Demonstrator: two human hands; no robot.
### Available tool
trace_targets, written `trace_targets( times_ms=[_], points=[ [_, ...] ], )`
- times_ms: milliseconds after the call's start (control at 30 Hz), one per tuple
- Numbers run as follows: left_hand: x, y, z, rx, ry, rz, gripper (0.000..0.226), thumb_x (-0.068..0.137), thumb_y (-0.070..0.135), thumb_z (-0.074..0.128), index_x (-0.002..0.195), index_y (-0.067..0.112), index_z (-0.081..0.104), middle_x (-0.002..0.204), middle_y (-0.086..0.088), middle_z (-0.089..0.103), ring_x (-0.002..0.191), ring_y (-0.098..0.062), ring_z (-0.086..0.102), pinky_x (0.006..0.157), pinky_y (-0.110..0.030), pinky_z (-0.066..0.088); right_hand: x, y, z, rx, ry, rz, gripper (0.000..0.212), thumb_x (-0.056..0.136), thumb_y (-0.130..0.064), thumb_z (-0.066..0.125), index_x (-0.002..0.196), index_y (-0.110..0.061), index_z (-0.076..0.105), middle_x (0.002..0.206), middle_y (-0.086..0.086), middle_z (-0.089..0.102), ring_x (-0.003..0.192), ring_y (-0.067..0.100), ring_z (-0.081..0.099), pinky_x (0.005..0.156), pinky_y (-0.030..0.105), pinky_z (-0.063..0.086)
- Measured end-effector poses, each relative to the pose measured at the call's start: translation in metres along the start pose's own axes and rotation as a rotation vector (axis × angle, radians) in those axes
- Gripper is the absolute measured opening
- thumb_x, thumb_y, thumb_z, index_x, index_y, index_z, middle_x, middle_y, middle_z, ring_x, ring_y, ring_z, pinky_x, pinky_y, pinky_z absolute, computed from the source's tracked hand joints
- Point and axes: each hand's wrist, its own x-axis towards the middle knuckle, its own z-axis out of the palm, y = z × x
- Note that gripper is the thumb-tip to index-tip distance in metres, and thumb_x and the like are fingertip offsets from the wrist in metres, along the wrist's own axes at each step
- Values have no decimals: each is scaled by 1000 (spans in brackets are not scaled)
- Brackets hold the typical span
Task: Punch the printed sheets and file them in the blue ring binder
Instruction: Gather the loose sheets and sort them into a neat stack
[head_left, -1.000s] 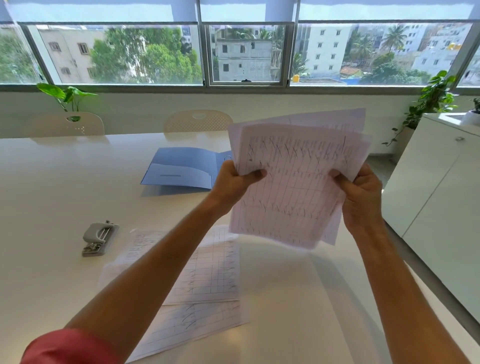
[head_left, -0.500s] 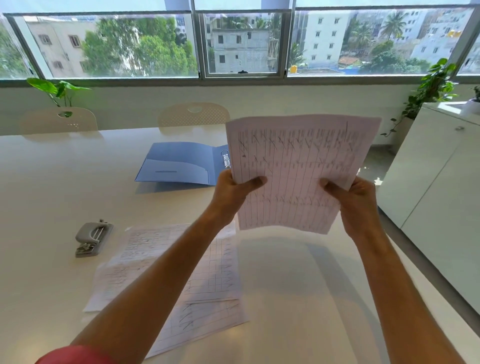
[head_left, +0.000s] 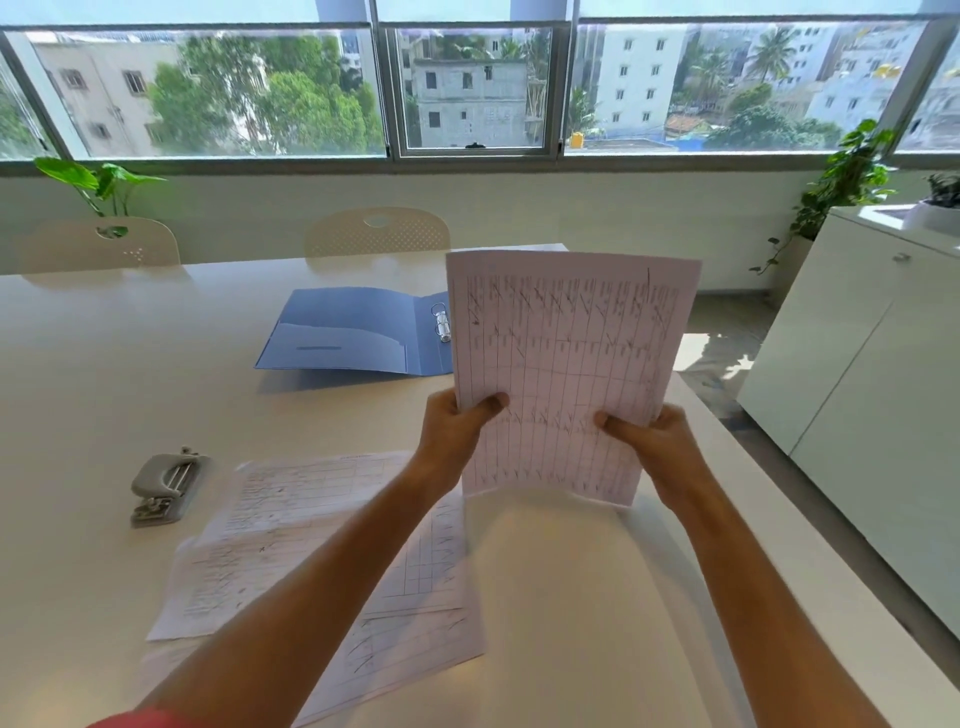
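Note:
Both hands hold a squared-up stack of printed sheets (head_left: 566, 358) upright, its bottom edge down at the white table (head_left: 104, 405). My left hand (head_left: 454, 431) grips the stack's left edge and my right hand (head_left: 649, 441) grips its right edge, thumbs on the front. Behind it lies the blue ring binder (head_left: 343, 332), open flat, its metal rings (head_left: 441, 322) showing beside the stack. A grey hole punch (head_left: 163, 488) sits at the left of the table. More printed sheets (head_left: 311, 530) lie spread flat under my left forearm.
Two cream chairs (head_left: 376, 231) stand at the table's far side below the windows. A white cabinet (head_left: 872, 374) runs along the right, with a gap of floor between it and the table. Potted plants (head_left: 847, 182) stand at both back corners.
The fanned, uneven sheets have been squared into one neat stack. The stack has come down from the air to stand on its bottom edge near the table.

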Motion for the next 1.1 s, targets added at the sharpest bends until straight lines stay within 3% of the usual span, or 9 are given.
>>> trace_targets(
  times_ms=[100,167,367,600,700,800,967,1033,1100],
  points=[
    [0,-3,-4,-105,80,-37,3,91,15,61,92,13,64,85,2,71,77,-19,71,75,-42,60,-4,7,0,-46,3,-28,16,70,-26,80,84,-20,73,86,-5,75,87,25,71,62,22,57],
    [2,1,-6,-240,131,-74,3,90,13,61,93,13,61,89,-2,68,82,-22,68,77,-44,58,-4,5,-5,-19,30,-43,9,78,-14,77,84,-19,74,82,-5,76,86,28,71,68,25,60],
    [10,10,-1,-583,211,-223,15,88,10,63,101,14,60,113,-12,66,106,-33,62,91,-56,50,-15,3,4,392,-11,-49,37,80,-12,69,116,-5,65,115,20,68,108,37,65,93,46,54],
    [-4,0,11,-621,101,-266,24,90,9,60,114,12,58,118,-13,67,110,-33,62,92,-53,51,-16,-3,33,322,178,-115,34,91,-7,60,124,-16,55,112,13,68,99,30,68,80,45,59],
    [5,2,-14,-691,94,-266,30,95,24,53,122,10,56,109,-12,69,102,-29,64,87,-47,52,-14,-7,19,192,210,-107,26,91,-7,61,117,-13,61,102,9,70,93,29,70,73,40,60],
    [21,7,-63,-773,5,-250,53,94,53,38,117,11,61,101,-12,70,92,-26,65,79,-38,50,-12,-10,-3,139,49,-70,20,90,-3,59,103,-16,67,97,10,71,94,35,69,73,47,60],
    [32,15,-113,-522,-182,-389,53,70,55,66,91,7,75,86,-11,73,77,-27,69,71,-35,55,-6,-7,-27,229,-140,54,30,83,6,56,101,-13,70,100,16,70,97,38,66,76,47,58],
    [29,19,-110,-310,-240,-445,39,68,45,74,86,10,75,79,-9,71,71,-23,68,66,-33,56,-3,-7,-31,188,-197,97,30,82,7,56,100,-12,70,104,19,70,100,39,66,81,51,56],
    [24,19,-100,-157,-279,-471,25,78,21,67,98,7,70,90,-13,70,75,-24,70,65,-37,59,1,-7,-32,108,-223,119,29,83,9,55,99,-11,71,104,19,70,99,38,67,81,49,57]
  ],
)
